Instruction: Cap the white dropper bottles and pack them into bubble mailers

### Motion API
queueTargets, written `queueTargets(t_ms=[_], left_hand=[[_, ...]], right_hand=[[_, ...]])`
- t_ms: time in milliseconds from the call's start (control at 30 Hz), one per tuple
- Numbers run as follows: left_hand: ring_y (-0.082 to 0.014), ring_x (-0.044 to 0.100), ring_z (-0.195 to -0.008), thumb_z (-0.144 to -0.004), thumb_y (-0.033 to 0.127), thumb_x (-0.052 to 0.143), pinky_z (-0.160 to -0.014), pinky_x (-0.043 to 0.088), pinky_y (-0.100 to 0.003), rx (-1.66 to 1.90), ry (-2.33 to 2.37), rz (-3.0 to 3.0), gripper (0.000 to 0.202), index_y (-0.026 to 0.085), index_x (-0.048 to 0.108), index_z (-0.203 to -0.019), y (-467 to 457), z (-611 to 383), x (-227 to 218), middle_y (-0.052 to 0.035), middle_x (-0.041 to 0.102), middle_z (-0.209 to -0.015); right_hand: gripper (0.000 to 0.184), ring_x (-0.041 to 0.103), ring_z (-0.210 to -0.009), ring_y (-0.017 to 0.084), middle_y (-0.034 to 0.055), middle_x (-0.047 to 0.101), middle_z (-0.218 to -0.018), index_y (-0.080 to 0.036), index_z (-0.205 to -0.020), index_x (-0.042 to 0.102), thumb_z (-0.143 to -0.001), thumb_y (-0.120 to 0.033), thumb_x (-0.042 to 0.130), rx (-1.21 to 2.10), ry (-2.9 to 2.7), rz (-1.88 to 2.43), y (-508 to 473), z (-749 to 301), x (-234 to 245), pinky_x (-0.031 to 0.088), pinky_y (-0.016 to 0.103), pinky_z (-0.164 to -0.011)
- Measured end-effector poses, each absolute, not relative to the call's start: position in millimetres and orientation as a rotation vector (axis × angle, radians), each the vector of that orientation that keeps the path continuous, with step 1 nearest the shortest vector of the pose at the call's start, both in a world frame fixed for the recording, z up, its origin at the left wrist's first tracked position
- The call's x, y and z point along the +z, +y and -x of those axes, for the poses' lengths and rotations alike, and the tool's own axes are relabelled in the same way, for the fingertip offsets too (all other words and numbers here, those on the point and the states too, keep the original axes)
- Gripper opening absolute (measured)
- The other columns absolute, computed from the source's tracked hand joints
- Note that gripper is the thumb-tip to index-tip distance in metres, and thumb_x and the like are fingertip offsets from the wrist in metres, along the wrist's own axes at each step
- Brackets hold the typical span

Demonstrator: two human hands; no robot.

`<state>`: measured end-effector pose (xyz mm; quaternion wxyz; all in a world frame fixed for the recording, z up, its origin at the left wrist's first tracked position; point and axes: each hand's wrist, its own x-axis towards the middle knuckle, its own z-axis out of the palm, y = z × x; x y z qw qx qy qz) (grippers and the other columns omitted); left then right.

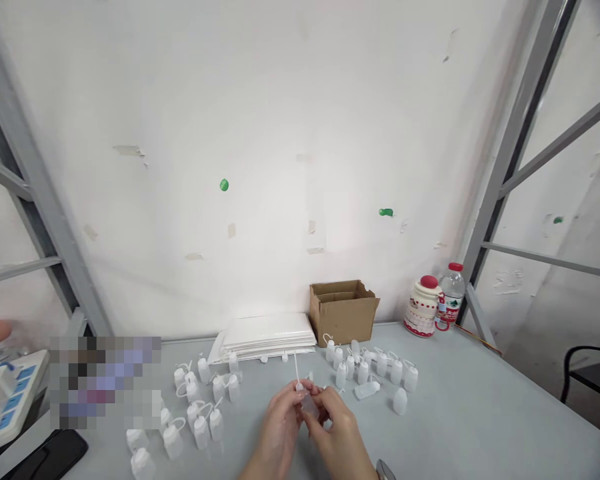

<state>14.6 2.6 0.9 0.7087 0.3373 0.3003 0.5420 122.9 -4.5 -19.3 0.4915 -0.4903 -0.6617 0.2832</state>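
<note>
A small translucent plastic squeeze bottle (309, 404) is between my two hands near the front middle of the table, tilted, with a thin white strip rising above it. The fingers of my left hand (280, 415) are closed at its top end. My right hand (338, 421) grips its body between thumb and fingers. Several similar bottles (201, 430) with looped cap straps stand to the left. More bottles (381, 365) are grouped to the right, where one bottle (367, 390) lies on its side. A capless-looking bottle (400, 402) stands nearest my right hand's far side.
Behind my hands lie a stack of white sheets (267, 331) and an open cardboard box (347, 320) against the wall. A cream jar (422, 310) and a water bottle (453, 293) stand at the back right. A phone (50, 457) and a power strip (17, 400) lie left.
</note>
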Motion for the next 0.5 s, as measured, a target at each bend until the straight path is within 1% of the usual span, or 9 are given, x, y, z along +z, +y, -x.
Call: queueTargets(t_ms=[67,133,267,367,500], left_hand=[[-0.0207,0.057,-0.082,-0.068,0.023,0.055,-0.073,0.037,-0.03,1.206,0.693,-0.733,0.012,0.016,0.064,-0.073,2.3,-14.8,1.4,-0.0037,0.064,-0.076],[-0.0228,0.056,-0.089,-0.069,0.027,0.056,-0.079,0.037,-0.032,1.193,0.692,-0.671,0.019,0.016,0.066,-0.081,2.0,-15.1,1.8,-0.0059,0.066,-0.083],[-0.0244,0.053,-0.103,-0.066,0.026,0.054,-0.091,0.032,-0.035,1.147,0.625,-0.597,0.032,0.017,0.065,-0.095,1.9,-14.9,2.3,-0.0071,0.068,-0.092],[-0.0252,0.052,-0.107,-0.065,0.025,0.055,-0.094,0.031,-0.036,1.16,0.63,-0.627,0.031,0.018,0.066,-0.093,2.3,-14.6,1.4,-0.0069,0.068,-0.095],[-0.0261,0.053,-0.106,-0.066,0.026,0.054,-0.094,0.032,-0.037,1.182,0.647,-0.607,0.024,0.017,0.067,-0.085,3.2,-14.6,0.0,-0.0072,0.069,-0.093]], right_hand=[[0.008,0.053,-0.064,0.015,0.0029,0.057,-0.073,-0.019,-0.076,0.06,-0.076,-0.024,0.054,0.663,-1.644,1.193,-3.6,-123.6,-20.1,0.043,0.025,-0.062],[0.01,0.053,-0.064,0.016,0.0032,0.058,-0.074,-0.019,-0.078,0.06,-0.077,-0.025,0.053,0.692,-1.638,1.209,-2.2,-123.8,-19.4,0.043,0.025,-0.061],[0.016,0.053,-0.061,0.016,0.0029,0.059,-0.07,-0.018,-0.073,0.06,-0.077,-0.033,0.055,0.775,-1.564,1.246,-0.1,-123.5,-16.5,0.043,0.025,-0.058],[0.02,0.053,-0.06,0.015,0.0031,0.06,-0.07,-0.018,-0.074,0.061,-0.076,-0.037,0.056,0.77,-1.545,1.212,-0.6,-123.1,-14.8,0.044,0.025,-0.056],[0.019,0.054,-0.059,0.015,0.0027,0.061,-0.07,-0.019,-0.073,0.061,-0.075,-0.038,0.057,0.742,-1.549,1.195,-2.1,-122.8,-14.1,0.045,0.024,-0.056]])
